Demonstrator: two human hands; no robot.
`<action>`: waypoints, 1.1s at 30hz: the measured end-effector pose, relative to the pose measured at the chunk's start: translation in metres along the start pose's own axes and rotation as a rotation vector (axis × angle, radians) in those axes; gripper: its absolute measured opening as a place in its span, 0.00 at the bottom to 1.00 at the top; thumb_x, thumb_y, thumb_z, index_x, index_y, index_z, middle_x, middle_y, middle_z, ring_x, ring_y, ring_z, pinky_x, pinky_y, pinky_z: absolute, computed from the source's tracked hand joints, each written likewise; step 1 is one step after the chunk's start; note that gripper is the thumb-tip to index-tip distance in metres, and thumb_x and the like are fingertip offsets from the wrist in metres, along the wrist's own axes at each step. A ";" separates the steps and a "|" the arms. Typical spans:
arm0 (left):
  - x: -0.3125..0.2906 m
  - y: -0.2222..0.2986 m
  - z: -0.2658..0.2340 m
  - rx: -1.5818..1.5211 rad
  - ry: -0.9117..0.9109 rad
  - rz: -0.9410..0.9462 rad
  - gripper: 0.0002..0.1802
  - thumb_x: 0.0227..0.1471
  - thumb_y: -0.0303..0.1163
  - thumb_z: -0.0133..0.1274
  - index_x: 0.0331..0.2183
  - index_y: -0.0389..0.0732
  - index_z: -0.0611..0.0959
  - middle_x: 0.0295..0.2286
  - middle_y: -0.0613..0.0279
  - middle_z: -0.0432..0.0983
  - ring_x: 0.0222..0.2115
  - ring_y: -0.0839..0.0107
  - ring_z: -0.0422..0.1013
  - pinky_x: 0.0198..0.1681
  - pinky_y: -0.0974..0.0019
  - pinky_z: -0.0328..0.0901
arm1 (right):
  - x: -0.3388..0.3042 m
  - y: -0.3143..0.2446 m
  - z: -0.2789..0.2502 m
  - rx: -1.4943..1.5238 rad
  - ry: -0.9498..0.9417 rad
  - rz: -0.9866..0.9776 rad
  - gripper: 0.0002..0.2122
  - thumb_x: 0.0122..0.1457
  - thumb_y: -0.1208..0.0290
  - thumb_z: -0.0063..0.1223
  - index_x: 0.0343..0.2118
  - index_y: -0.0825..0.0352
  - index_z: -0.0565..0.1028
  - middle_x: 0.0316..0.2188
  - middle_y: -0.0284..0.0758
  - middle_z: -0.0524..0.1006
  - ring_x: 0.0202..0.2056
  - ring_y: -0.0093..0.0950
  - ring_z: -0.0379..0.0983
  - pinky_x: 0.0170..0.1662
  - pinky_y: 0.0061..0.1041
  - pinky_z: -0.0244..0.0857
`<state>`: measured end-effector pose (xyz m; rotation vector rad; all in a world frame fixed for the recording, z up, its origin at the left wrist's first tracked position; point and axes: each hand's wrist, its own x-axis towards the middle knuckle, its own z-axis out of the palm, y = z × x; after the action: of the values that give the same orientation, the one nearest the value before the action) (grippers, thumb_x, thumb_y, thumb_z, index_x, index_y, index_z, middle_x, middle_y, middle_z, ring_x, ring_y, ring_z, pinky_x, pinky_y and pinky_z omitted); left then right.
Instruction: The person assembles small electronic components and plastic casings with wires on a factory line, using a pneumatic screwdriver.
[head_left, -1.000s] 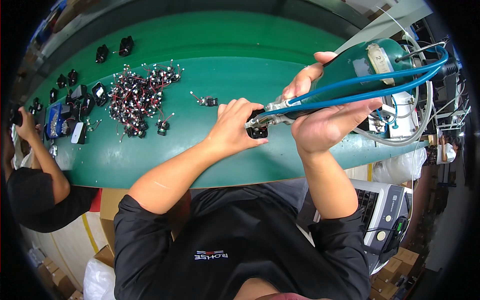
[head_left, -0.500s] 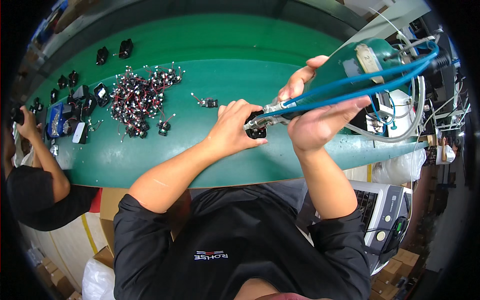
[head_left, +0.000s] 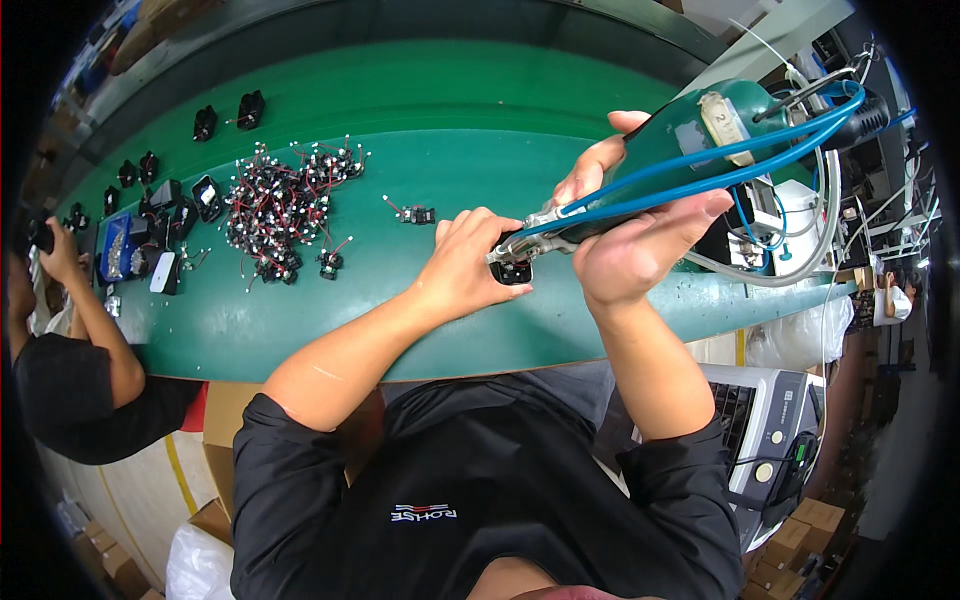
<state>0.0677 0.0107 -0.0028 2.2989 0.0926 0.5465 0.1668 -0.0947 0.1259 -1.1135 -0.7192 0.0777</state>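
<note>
Against the green table, my left hand (head_left: pixel 462 258) grips a small black plastic housing (head_left: pixel 515 272) between thumb and fingers. The thumb lies along its near side, and dark parts show inside. My right hand (head_left: pixel 632 262) is around a green pneumatic screwdriver (head_left: pixel 678 138), with fingers on the far side and the palm on the near side. Two blue air hoses (head_left: pixel 690 190) run along the tool. It leans down to the left, and its metal nose (head_left: pixel 530 232) sits over the housing; the bit's exact contact is hidden.
Left of my hands lie a loose wired black part (head_left: pixel 415 214) and a large heap of wired parts (head_left: pixel 285 210). Black housings (head_left: pixel 250 110) stand farther back. A blue bin (head_left: pixel 117 248) is near a co-worker's arm (head_left: pixel 100 310) at far left. A white-based device (head_left: pixel 800 225) stands at right.
The screwdriver's body has shifted slightly left and down, its nose staying over the housing. My left hand keeps its grip, with its fingers slightly lower.
</note>
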 end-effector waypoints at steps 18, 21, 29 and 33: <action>0.000 -0.004 -0.011 0.085 -0.097 0.045 0.48 0.34 0.44 0.75 0.57 0.43 0.73 0.41 0.57 0.69 0.45 0.56 0.66 0.50 0.55 0.57 | 0.031 -0.018 0.004 -0.033 -0.104 -0.058 0.48 0.56 0.20 0.27 0.54 0.69 0.66 0.28 0.34 0.73 0.23 0.26 0.70 0.30 0.23 0.67; 0.002 -0.002 -0.021 -0.019 -0.092 0.077 0.45 0.45 0.44 0.69 0.62 0.42 0.70 0.42 0.57 0.68 0.45 0.58 0.66 0.50 0.56 0.60 | 0.069 -0.085 -0.027 0.364 -0.338 -0.080 0.47 0.59 0.23 0.29 0.56 0.71 0.66 0.31 0.35 0.71 0.28 0.25 0.69 0.32 0.24 0.66; 0.016 0.004 -0.045 -1.416 -0.348 -0.516 0.49 0.66 0.69 0.23 0.53 0.32 0.78 0.28 0.66 0.72 0.25 0.74 0.65 0.31 0.70 0.63 | 0.067 -0.088 -0.046 -0.080 -0.045 -0.156 0.38 0.71 0.37 0.22 0.58 0.73 0.67 0.27 0.35 0.72 0.26 0.25 0.68 0.30 0.26 0.67; 0.023 -0.002 -0.072 -1.477 -0.320 -0.478 0.47 0.66 0.68 0.30 0.57 0.31 0.74 0.31 0.65 0.74 0.26 0.75 0.65 0.32 0.72 0.62 | 0.044 -0.051 -0.050 -0.038 -0.065 -0.033 0.36 0.71 0.38 0.24 0.57 0.72 0.67 0.27 0.36 0.73 0.27 0.23 0.67 0.31 0.22 0.65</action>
<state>0.0593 0.0655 0.0485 0.8308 0.0457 -0.0752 0.2146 -0.1403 0.1778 -1.1387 -0.7997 0.0724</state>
